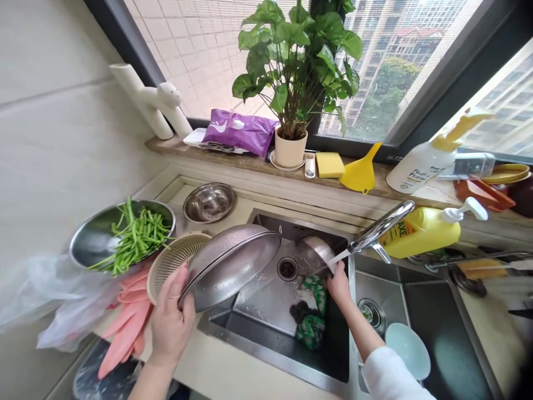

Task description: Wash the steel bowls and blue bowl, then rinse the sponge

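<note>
The colander (233,266) is finely perforated metal with a dull satin sheen, while the small bowl (318,253) under the chrome tap (378,228) shines brighter. The sink (266,311) is brushed steel (wet and streaky). The cloth (312,328) looks knitted; the beige basket (172,261) is matt slotted plastic.

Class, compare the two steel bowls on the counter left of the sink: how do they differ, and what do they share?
The large steel bowl holds green beans; the small steel bowl looks empty. The large bowl sits nearer the left wall, beside plastic bags; the small bowl sits further back, beneath the windowsill. Neither of the hands touches them. Both are round, shiny metal and upright.
</note>
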A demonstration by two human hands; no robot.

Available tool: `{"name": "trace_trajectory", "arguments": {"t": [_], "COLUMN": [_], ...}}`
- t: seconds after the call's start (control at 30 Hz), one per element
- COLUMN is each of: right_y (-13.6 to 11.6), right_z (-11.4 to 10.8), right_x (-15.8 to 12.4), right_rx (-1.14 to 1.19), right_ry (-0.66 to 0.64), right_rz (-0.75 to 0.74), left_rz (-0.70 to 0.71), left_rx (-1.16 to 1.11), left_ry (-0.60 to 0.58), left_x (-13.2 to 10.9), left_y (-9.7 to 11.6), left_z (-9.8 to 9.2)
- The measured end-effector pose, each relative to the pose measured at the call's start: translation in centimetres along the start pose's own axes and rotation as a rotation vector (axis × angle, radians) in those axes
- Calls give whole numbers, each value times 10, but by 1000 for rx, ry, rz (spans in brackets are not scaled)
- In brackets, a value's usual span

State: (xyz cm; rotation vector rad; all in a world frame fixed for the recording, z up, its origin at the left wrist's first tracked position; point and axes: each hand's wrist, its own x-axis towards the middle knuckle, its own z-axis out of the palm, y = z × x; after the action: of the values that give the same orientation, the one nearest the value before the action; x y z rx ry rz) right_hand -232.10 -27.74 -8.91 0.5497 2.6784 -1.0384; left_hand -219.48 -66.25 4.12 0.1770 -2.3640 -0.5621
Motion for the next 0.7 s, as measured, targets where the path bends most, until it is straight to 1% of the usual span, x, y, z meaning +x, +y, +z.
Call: {"name": "trace_trajectory", "arguments": {"t": [0.07,0.13,0.17,0.23,0.3,0.37,0.47,0.53,0.57,0.63,0.7], "right_y": [3,15,23,40,50,48,25,-2,-18,-57,-103], "right_z": [-4,-2,0,4,6,7,6,8,9,15,23], "right_x": [-22,-47,-58,-72,-76,-75,-69,-62,-59,-54,-53], "right_rx": [-110,-267,-325,-373,-406,-408,-315,-197,-115,102,328], "right_ry": [-35,-64,-63,4,24,-3,-8,3,-5,-70,-207], "right_rz": [-98,-241,-330,-465,-491,-467,-400,-272,-192,-75,-56], "left_rz": [19,76,123,230,328,395,435,390,332,140,-106], "left_rx": [2,-4,-7,-10,-7,-32,-131,-217,-254,-310,-344], "left_ry": [4,4,4,8,13,3,-28,-28,-15,20,45], "left_x": [-1,-2,-2,-2,-3,-6,-12,-12,-10,0,19], "left_y": [2,7,9,12,12,11,7,3,1,-3,-10], "left_z": [-6,-15,-19,-28,-37,-44,-50,-48,-46,-39,-31]}}
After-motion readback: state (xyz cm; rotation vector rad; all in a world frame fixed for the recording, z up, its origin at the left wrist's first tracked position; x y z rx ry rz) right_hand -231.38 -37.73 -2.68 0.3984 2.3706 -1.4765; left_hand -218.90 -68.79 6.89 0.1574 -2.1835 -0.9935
